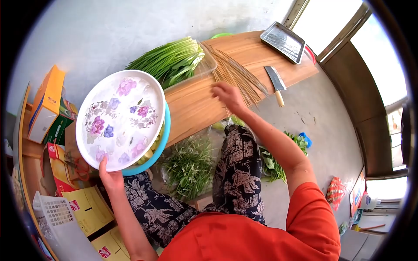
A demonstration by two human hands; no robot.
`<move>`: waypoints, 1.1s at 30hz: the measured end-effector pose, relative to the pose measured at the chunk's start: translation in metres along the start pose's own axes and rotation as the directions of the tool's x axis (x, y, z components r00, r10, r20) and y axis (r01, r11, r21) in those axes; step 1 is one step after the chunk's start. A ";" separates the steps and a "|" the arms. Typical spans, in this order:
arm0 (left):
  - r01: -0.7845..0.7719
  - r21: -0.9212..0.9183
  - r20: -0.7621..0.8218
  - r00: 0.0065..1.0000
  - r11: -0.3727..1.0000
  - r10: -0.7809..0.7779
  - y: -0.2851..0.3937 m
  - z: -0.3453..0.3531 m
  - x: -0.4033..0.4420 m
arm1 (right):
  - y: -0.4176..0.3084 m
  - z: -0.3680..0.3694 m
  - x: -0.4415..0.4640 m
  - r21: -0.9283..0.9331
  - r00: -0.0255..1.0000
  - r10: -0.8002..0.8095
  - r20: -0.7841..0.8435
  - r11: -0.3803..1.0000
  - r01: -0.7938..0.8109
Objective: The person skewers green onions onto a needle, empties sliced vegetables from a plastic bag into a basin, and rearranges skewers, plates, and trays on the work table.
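My left hand grips the lower rim of a round white tray printed with purple flowers, holding it tilted toward me. Behind the tray shows the rim of a turquoise basin with pale yellowish pieces inside, mostly hidden. Above the wooden board, my right hand has its fingers loosely curled, and I see nothing in them. Close by it lies a spread of long thin sticks. A bundle of green chives with leafy greens rests in a clear plastic tray beyond the white tray.
On the board stand a metal tray and a cleaver, its handle past the edge. Greens lie below, others right of my leg. Boxes and a white plastic basket are at left.
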State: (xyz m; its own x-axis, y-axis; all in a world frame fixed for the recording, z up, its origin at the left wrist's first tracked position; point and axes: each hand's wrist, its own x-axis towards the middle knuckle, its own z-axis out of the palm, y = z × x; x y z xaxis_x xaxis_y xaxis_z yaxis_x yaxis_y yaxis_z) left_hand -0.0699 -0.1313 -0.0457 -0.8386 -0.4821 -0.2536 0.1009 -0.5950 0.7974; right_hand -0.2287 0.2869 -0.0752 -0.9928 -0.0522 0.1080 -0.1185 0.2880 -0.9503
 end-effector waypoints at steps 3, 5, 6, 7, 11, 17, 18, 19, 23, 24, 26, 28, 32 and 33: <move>-0.040 -0.008 -0.002 0.999 0.999 0.040 -0.002 -0.001 0.001 | 0.091 -0.072 0.025 -0.429 0.939 -0.062 -0.339 0.898 -0.096; -0.054 -0.010 -0.010 0.999 0.999 0.053 -0.004 -0.004 0.004 | 0.126 -0.108 0.035 -0.589 0.935 0.081 -0.346 0.756 -0.284; -0.062 -0.028 -0.033 0.998 0.998 0.061 -0.005 -0.005 0.005 | 0.143 -0.119 0.037 -0.623 0.920 0.097 -0.379 0.709 -0.331; -0.073 -0.047 -0.055 0.996 0.996 0.071 -0.005 -0.006 0.006 | 0.156 -0.127 0.040 -0.652 0.905 0.106 -0.412 0.659 -0.374; -0.104 -0.048 -0.100 0.990 0.993 0.099 -0.009 -0.006 0.006 | 0.171 -0.146 0.060 -0.670 0.871 0.201 -0.447 0.569 -0.476; -0.091 -0.081 -0.143 0.987 0.993 0.078 -0.010 -0.014 0.011 | 0.177 -0.151 0.091 -0.670 0.836 0.369 -0.405 0.502 -0.547; -0.082 -0.075 -0.135 0.988 0.994 0.072 -0.011 -0.017 0.011 | 0.185 -0.148 0.097 -0.664 0.837 0.372 -0.402 0.510 -0.546; -0.073 -0.069 -0.127 0.990 0.995 0.064 -0.012 -0.017 0.012 | 0.192 -0.147 0.100 -0.659 0.837 0.375 -0.399 0.517 -0.546; -0.058 -0.050 -0.141 0.989 0.997 0.050 -0.013 -0.015 0.010 | 0.175 -0.125 0.109 -0.728 0.881 0.290 -0.374 0.497 -0.473; -0.047 -0.057 -0.136 0.990 0.997 0.038 -0.014 -0.016 0.010 | 0.172 -0.120 0.115 -0.732 0.898 0.316 -0.307 0.524 -0.435; -0.033 -0.065 -0.131 0.991 0.997 0.024 -0.016 -0.015 0.009 | 0.162 -0.106 0.119 -0.735 0.910 0.339 -0.240 0.549 -0.398; -0.010 -0.046 -0.143 0.990 0.999 0.003 -0.017 -0.009 0.007 | 0.149 -0.084 0.122 -0.674 0.888 0.431 -0.162 0.609 -0.419; -0.007 -0.032 -0.143 0.990 0.999 0.002 -0.021 -0.007 0.003 | 0.135 -0.042 0.118 -0.742 0.876 0.431 -0.218 0.510 -0.435; -0.004 -0.026 -0.143 0.990 1.000 0.000 -0.021 -0.007 0.002 | 0.132 -0.035 0.120 -0.741 0.877 0.430 -0.215 0.512 -0.434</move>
State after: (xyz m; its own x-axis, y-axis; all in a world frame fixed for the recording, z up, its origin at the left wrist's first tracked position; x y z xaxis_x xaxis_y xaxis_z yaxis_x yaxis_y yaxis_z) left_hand -0.0704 -0.1244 -0.0665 -0.7533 -0.5693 -0.3293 0.1179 -0.6094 0.7841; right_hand -0.3640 0.3521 -0.1774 -0.9252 0.2842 -0.2514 0.3561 0.8790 -0.3171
